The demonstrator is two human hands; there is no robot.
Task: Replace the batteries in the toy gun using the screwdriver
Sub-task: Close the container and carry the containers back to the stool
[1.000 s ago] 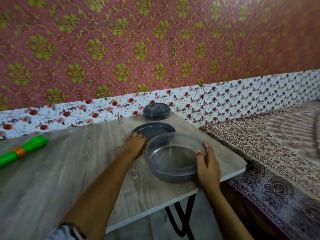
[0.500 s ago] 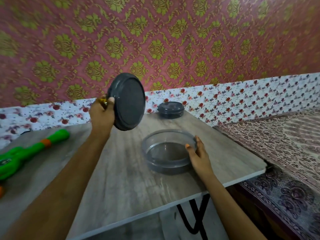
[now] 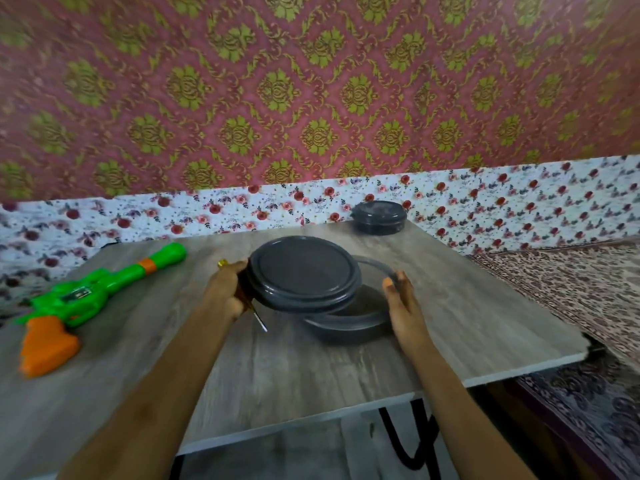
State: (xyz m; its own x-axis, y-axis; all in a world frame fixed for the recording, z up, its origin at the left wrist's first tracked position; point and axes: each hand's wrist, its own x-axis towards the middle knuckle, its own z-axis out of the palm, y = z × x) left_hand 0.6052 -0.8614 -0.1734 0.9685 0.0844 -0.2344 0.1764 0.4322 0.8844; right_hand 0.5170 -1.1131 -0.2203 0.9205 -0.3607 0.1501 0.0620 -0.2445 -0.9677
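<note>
My left hand (image 3: 225,292) grips a dark grey round lid (image 3: 303,271) by its left edge and holds it tilted over the left part of a grey round container (image 3: 349,323). The same hand also holds a screwdriver (image 3: 258,318); its metal tip points down toward the table and its yellow end sticks up above my fingers. My right hand (image 3: 403,306) rests against the container's right side with fingers fairly straight. A green and orange toy gun (image 3: 86,296) lies on the table at the far left, apart from both hands.
A smaller dark lidded container (image 3: 379,216) stands at the table's back edge by the floral wall. The wooden table (image 3: 311,368) ends close on the right, where a patterned bedspread (image 3: 571,289) begins. Black table legs show below the front edge.
My left hand lifted the lid off the table, raised it upright, then brought it down over the container. The view shifted right to left, bringing the toy gun into sight.
</note>
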